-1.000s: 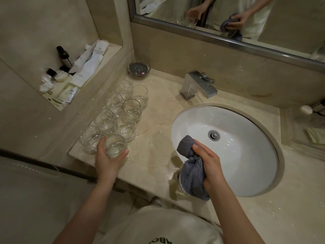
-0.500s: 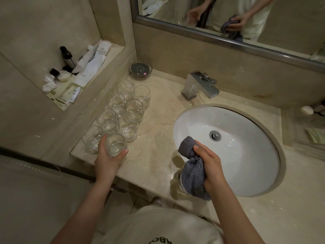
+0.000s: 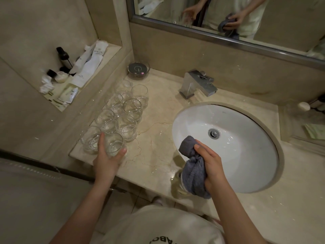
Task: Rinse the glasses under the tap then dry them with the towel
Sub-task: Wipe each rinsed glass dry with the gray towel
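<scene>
So the left hand [image 3: 107,160] curls round one glass [image 3: 114,144] at the counter's [image 3: 154,155] near-left edge, beside roughly eight more glasses [image 3: 126,110] clustered along the wall. Right hand [image 3: 212,166] clutches the bunched grey towel [image 3: 193,170] over the basin [image 3: 246,155] rim. Tap [image 3: 197,84] behind. Shirt lettering's partly cut off, unreadable.

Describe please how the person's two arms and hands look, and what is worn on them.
Both forearms are bare: no sleeves reach them, and no watch, bracelet or gloves show. The left hand and the right hand show no rings on the visible fingers, and the nails look short and unpainted. A pale shirt with dark lettering shows below.
</scene>
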`<state>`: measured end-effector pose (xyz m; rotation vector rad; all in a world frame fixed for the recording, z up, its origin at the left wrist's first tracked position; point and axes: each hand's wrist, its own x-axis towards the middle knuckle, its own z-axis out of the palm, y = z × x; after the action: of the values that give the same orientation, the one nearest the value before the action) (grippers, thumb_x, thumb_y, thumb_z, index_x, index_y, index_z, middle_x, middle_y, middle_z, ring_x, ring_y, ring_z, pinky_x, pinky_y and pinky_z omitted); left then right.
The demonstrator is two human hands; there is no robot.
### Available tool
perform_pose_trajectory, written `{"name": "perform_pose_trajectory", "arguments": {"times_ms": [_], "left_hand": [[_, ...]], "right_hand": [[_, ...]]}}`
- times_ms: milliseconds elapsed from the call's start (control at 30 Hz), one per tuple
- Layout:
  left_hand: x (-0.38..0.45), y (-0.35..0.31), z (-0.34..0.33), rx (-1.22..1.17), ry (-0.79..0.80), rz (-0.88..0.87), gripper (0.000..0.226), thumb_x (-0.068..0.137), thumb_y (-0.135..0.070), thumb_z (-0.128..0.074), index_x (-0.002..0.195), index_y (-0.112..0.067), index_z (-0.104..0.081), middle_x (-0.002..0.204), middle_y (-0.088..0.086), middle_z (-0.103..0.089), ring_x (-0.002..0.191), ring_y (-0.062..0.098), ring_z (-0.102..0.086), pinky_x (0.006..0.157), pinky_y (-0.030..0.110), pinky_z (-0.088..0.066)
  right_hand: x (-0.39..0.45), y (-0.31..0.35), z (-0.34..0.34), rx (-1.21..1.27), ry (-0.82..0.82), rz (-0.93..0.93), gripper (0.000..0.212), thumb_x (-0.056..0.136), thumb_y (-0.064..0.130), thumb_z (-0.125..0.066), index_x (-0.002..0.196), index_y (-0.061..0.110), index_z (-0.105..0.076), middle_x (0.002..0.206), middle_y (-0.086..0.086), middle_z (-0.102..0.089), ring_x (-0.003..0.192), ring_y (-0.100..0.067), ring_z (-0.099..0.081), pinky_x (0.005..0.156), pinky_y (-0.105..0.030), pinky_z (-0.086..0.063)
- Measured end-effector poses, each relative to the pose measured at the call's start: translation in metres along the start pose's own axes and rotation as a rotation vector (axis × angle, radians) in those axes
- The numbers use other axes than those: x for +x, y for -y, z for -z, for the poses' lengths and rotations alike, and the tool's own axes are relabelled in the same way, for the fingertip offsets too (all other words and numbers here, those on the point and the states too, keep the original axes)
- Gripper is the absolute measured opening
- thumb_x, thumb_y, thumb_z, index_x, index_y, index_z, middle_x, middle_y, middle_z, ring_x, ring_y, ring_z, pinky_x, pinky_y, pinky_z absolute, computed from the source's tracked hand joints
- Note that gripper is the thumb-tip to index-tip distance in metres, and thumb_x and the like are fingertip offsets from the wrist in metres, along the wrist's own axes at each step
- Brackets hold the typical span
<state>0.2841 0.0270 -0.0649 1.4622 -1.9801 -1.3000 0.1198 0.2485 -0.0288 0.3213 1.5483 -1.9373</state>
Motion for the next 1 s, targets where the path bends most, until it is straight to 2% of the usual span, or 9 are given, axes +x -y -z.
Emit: {"name": "perform_pose_trajectory", "arguments": {"times_ms": [133, 200, 367, 433, 567, 700, 767, 867, 1000], "left_hand": [[-0.007, 0.001, 0.009, 0.225, 0.032, -0.013, 0.090, 0.080, -0.056, -0.070, 0.150, -0.049, -0.014, 0.132, 0.018, -0.059, 0.118, 0.042, -0.056, 0.098, 0.046, -0.043], [-0.012, 0.002, 0.015, 0.325, 0.031, -0.044, 0.082, 0.080, -0.066, -0.060, 0.148, -0.053, -0.016, 0.116, 0.017, -0.068, 0.107, 0.039, -0.063, 0.094, 0.047, -0.047], [-0.031, -0.022, 0.004, 0.425, 0.047, -0.188, 0.075, 0.076, -0.076, -0.039, 0.143, -0.042, -0.037, 0.080, -0.003, -0.071, 0.073, 0.026, -0.069, 0.077, 0.043, -0.055], [-0.033, -0.042, -0.014, 0.342, 0.093, -0.213, 0.066, 0.081, -0.068, -0.047, 0.139, -0.037, -0.045, 0.082, -0.008, -0.068, 0.067, 0.021, -0.069, 0.076, 0.041, -0.056], [-0.040, -0.081, -0.071, 0.096, 0.311, -0.244, 0.045, 0.088, -0.045, -0.067, 0.130, -0.038, -0.054, 0.087, -0.009, -0.067, 0.068, 0.015, -0.071, 0.080, 0.045, -0.057], [-0.056, -0.115, -0.141, 0.053, 0.475, -0.297, 0.045, 0.074, -0.062, -0.068, 0.116, -0.049, -0.057, 0.090, -0.009, -0.070, 0.077, 0.017, -0.071, 0.084, 0.046, -0.056], [-0.071, -0.132, -0.179, 0.076, 0.585, -0.332, 0.039, 0.080, -0.056, -0.069, 0.116, -0.048, -0.056, 0.095, -0.009, -0.069, 0.083, 0.018, -0.069, 0.085, 0.044, -0.055], [-0.101, -0.157, -0.236, 0.099, 0.724, -0.388, 0.035, 0.086, -0.046, -0.068, 0.119, -0.042, -0.056, 0.102, -0.004, -0.069, 0.089, 0.020, -0.067, 0.085, 0.040, -0.054], [-0.144, -0.183, -0.315, 0.176, 0.922, -0.462, 0.045, 0.085, -0.053, -0.066, 0.127, -0.038, -0.054, 0.109, -0.003, -0.066, 0.094, 0.017, -0.064, 0.089, 0.041, -0.053]], "right_hand": [[0.001, 0.000, 0.007, 0.022, -0.014, -0.005, 0.022, 0.090, 0.005, -0.061, 0.111, 0.004, -0.070, 0.102, -0.011, -0.074, 0.088, -0.018, -0.071, 0.067, -0.021, -0.056], [0.003, 0.000, 0.014, 0.052, -0.035, -0.014, 0.023, 0.090, 0.006, -0.061, 0.111, 0.004, -0.070, 0.104, -0.012, -0.073, 0.088, -0.020, -0.069, 0.068, -0.022, -0.057], [0.003, 0.001, 0.041, 0.141, -0.073, -0.031, 0.035, 0.082, 0.015, -0.071, 0.116, 0.006, -0.069, 0.113, -0.018, -0.069, 0.112, -0.037, -0.062, 0.101, -0.051, -0.046], [0.001, 0.004, 0.056, 0.183, -0.083, -0.038, 0.045, 0.076, 0.019, -0.073, 0.118, 0.006, -0.068, 0.115, -0.020, -0.068, 0.114, -0.041, -0.060, 0.103, -0.058, -0.043], [-0.002, 0.012, 0.099, 0.245, -0.147, -0.023, 0.036, 0.086, 0.013, -0.064, 0.120, 0.002, -0.065, 0.115, -0.020, -0.068, 0.112, -0.036, -0.063, 0.101, -0.048, -0.047], [-0.012, 0.027, 0.143, 0.337, -0.235, 0.030, 0.058, 0.070, 0.021, -0.071, 0.123, 0.000, -0.062, 0.121, -0.022, -0.065, 0.113, -0.033, -0.062, 0.098, -0.041, -0.048], [-0.017, 0.033, 0.167, 0.388, -0.297, 0.043, 0.065, 0.063, 0.023, -0.074, 0.123, -0.001, -0.062, 0.121, -0.022, -0.065, 0.109, -0.032, -0.063, 0.098, -0.041, -0.048], [-0.024, 0.037, 0.205, 0.460, -0.357, 0.046, 0.052, 0.076, 0.017, -0.066, 0.123, -0.003, -0.061, 0.118, -0.024, -0.065, 0.098, -0.031, -0.064, 0.097, -0.044, -0.046], [-0.030, 0.038, 0.248, 0.555, -0.439, 0.024, 0.035, 0.091, 0.013, -0.057, 0.120, -0.004, -0.062, 0.114, -0.025, -0.066, 0.098, -0.034, -0.063, 0.098, -0.046, -0.046]]}}
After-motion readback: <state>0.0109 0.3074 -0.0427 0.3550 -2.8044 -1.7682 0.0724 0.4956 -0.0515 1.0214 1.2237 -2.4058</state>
